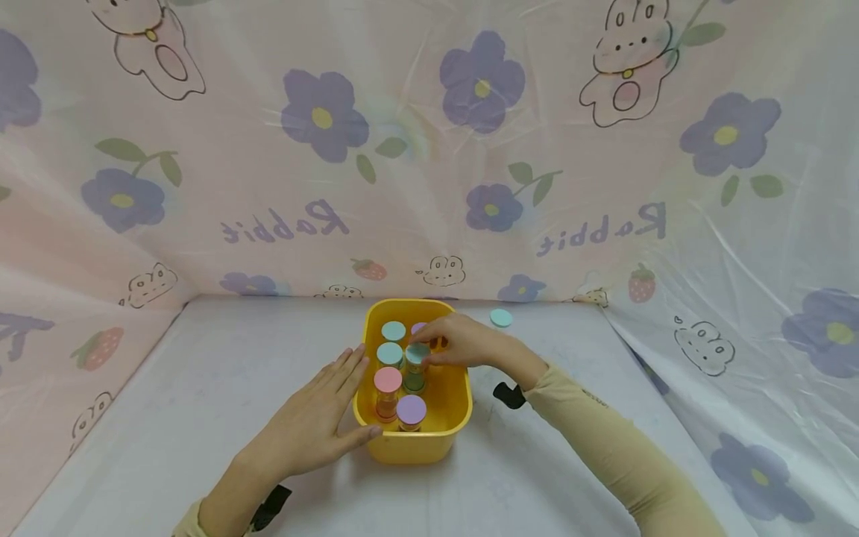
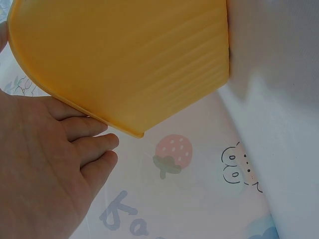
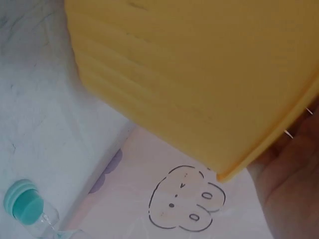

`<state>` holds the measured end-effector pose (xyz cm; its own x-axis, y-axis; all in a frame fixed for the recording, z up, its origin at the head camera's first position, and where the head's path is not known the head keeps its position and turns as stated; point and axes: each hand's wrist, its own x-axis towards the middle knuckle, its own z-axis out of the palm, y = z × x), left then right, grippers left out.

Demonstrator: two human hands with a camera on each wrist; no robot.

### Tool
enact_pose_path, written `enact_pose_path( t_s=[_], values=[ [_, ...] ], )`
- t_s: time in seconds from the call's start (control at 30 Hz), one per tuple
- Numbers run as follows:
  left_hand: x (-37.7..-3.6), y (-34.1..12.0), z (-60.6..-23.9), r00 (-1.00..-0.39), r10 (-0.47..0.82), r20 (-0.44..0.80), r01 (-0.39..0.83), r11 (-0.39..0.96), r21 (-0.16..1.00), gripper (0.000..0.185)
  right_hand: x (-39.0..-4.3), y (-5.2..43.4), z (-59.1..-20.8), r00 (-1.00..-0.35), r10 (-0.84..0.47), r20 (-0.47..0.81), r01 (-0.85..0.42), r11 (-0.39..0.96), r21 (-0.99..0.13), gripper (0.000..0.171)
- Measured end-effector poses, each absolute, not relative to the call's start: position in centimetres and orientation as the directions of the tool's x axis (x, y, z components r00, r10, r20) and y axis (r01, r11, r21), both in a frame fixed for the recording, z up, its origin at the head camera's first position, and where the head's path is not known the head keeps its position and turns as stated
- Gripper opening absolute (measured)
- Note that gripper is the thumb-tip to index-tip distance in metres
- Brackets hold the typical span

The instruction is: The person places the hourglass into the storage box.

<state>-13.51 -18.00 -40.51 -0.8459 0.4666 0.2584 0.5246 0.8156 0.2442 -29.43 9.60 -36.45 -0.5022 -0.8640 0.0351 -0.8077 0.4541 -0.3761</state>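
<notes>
Head view: the right hand (image 1: 463, 343) reaches into the rectangular yellow plastic tub (image 1: 429, 440), its fingertips pinched narrowly around the mint-green cap of a small clear bottle (image 1: 415, 367) standing upright near the tub's middle. Just left of those fingertips stand two more mint-capped bottles (image 1: 391, 341); nearer the person stand a pink-capped bottle (image 1: 388, 388) and a lilac-capped bottle (image 1: 411, 412), and another lilac cap shows just beyond the knuckles. The left hand (image 1: 318, 421) lies flat with fingers straight and together, pressed against the tub's outer left wall, the thumb on its near corner. Beyond the right hand, well apart from the tub, a loose mint-capped bottle (image 1: 500, 318) lies on the pale grey table (image 1: 201, 403); the right wrist view shows it on its side (image 3: 27, 209).

Judged from appearance, the bottle is light, rigid and smooth-walled; the broad cap offers the surest hold, taken from above. The tub seems light enough to slide, hence the bracing palm.

Hidden or unclear: bottle contents, the tub floor, and the gripping fingers in both wrist views, which the yellow wall largely fills.
</notes>
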Motion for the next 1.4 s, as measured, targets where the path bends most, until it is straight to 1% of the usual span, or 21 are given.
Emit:
enact_pose_path(
  t_s=[0.17, 0.33, 0.47, 0.57, 0.67, 0.83, 1.0, 1.23, 1.4],
  values=[
    [-13.5, -18.0, -40.6, -0.842, 0.47, 0.264, 0.53, 0.813, 0.242, 0.097, -28.9, 10.8, -36.8, -0.517, -0.835, 0.192, -0.818, 0.414, -0.4, 0.032],
    [-13.5, -18.1, -40.7, -0.845, 0.466, 0.261, 0.525, 0.815, 0.246, 0.096, -28.6, 12.2, -37.4, -0.531, -0.75, 0.395, -0.824, 0.348, -0.447, 0.03],
    [-13.5, -18.0, -40.7, -0.849, 0.462, 0.256, 0.52, 0.818, 0.246, 0.097, -28.7, 13.2, -38.0, -0.524, -0.645, 0.556, -0.844, 0.307, -0.439, 0.031],
    [-13.5, -18.0, -40.6, -0.85, 0.461, 0.256, 0.518, 0.819, 0.245, 0.097, -28.9, 14.0, -38.7, -0.541, -0.545, 0.641, -0.841, 0.328, -0.431, 0.034],
    [-13.5, -18.0, -40.6, -0.849, 0.462, 0.258, 0.52, 0.818, 0.245, 0.096, -29.3, 14.9, -39.5, -0.569, -0.44, 0.694, -0.821, 0.353, -0.449, 0.036],
    [-13.4, -18.0, -40.6, -0.847, 0.463, 0.261, 0.522, 0.818, 0.241, 0.096, -29.9, 16.2, -40.6, -0.61, -0.291, 0.737, -0.778, 0.4, -0.485, 0.036],
    [-13.4, -18.0, -40.6, -0.846, 0.464, 0.263, 0.523, 0.817, 0.242, 0.096, -30.7, 17.6, -41.7, -0.635, -0.208, 0.744, -0.732, 0.469, -0.493, 0.036],
    [-13.4, -18.0, -40.6, -0.847, 0.463, 0.263, 0.522, 0.818, 0.242, 0.096, -31.9, 19.3, -43.2, -0.664, -0.169, 0.729, -0.687, 0.523, -0.504, 0.04],
    [-13.5, -18.0, -40.6, -0.846, 0.462, 0.265, 0.523, 0.816, 0.246, 0.096, -32.2, 20.1, -43.8, -0.729, -0.179, 0.661, -0.628, 0.558, -0.542, 0.042]
  ],
)
